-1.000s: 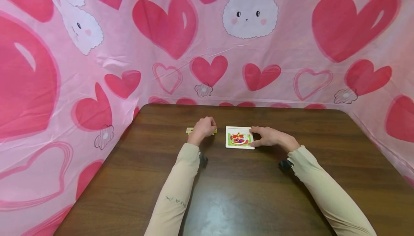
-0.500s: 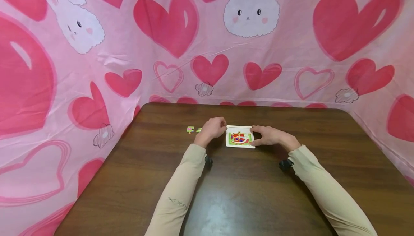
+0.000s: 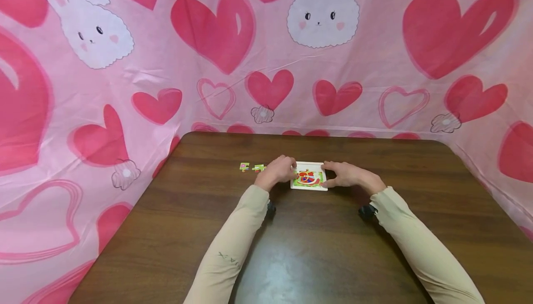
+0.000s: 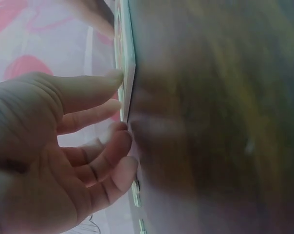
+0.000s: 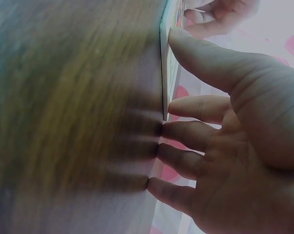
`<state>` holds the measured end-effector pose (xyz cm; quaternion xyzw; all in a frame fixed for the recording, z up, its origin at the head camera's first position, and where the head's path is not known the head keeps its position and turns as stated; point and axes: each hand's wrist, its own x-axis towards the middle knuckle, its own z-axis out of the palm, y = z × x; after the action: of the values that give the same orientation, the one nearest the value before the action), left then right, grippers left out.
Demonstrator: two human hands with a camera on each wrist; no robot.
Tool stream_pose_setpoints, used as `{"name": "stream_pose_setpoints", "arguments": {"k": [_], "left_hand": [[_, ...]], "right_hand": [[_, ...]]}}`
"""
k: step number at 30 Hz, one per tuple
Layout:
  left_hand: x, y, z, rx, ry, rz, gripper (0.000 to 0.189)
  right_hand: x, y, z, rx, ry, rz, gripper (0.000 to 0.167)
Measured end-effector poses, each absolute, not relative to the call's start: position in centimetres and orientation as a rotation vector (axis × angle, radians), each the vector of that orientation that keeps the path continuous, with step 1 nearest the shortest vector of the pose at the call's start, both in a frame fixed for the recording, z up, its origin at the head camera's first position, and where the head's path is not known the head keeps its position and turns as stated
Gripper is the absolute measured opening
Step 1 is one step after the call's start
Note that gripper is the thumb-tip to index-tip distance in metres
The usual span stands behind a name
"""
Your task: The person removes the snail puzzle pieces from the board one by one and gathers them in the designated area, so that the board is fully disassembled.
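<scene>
A white jigsaw tray [image 3: 309,189] holds a colourful, partly filled picture with green edges. My left hand [image 3: 280,170] is over the tray's left side, its thumb and index fingertips at the frame in the left wrist view. Those curled fingers pinch a small puzzle piece, mostly hidden behind them. On the tray's right side, my right hand [image 3: 347,175] steadies the frame with thumb and index finger. In the right wrist view its other fingers [image 5: 186,134] extend with their tips on the table. Two loose green puzzle pieces, one with pink [image 3: 244,167] and one beside it [image 3: 258,168], lie left of the tray.
The brown wooden table [image 3: 300,244] extends around the tray. Behind and beside it hangs a pink cloth [image 3: 354,63] printed with hearts and rabbits. A dark wrist camera [image 3: 367,212] sits under the right sleeve.
My left hand has moved right, from the loose pieces to the tray's left side, uncovering two pieces on the table. The right hand has stayed at the tray's right edge.
</scene>
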<state>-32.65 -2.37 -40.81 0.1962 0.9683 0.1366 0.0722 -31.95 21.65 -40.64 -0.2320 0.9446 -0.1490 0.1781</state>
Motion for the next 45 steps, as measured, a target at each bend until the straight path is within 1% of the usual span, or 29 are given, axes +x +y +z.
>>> {"name": "stream_pose_setpoints", "arguments": {"k": [6,12,19,27,30,39,45], "left_hand": [[-32.5,-2.0,-40.6,0.538,2.904,0.344,0.027],[-32.5,-1.6,-40.2,0.529,2.883,0.292,0.027],[-33.3,-1.0,-39.8,0.52,2.828,0.266,0.023],[-33.6,-0.4,-39.4,0.472,2.814,0.247,0.03],[-33.5,-0.4,-39.5,0.462,2.829,0.246,0.029],[-33.3,-0.3,-39.3,0.585,2.842,0.248,0.017],[-33.3,-0.2,-39.5,0.632,2.808,0.193,0.024]], "right_hand": [[-31.9,21.7,-40.6,-0.673,2.679,-0.42,0.077],[-32.0,21.7,-40.8,-0.658,2.674,-0.422,0.079],[-32.0,21.8,-40.7,-0.652,2.68,-0.425,0.079],[-31.9,21.7,-40.6,-0.634,2.659,-0.452,0.079],[-31.9,21.8,-40.7,-0.627,2.654,-0.463,0.079],[-32.1,21.8,-40.7,-0.68,2.677,-0.409,0.077],[-32.2,21.8,-40.8,-0.667,2.673,-0.413,0.078]]}}
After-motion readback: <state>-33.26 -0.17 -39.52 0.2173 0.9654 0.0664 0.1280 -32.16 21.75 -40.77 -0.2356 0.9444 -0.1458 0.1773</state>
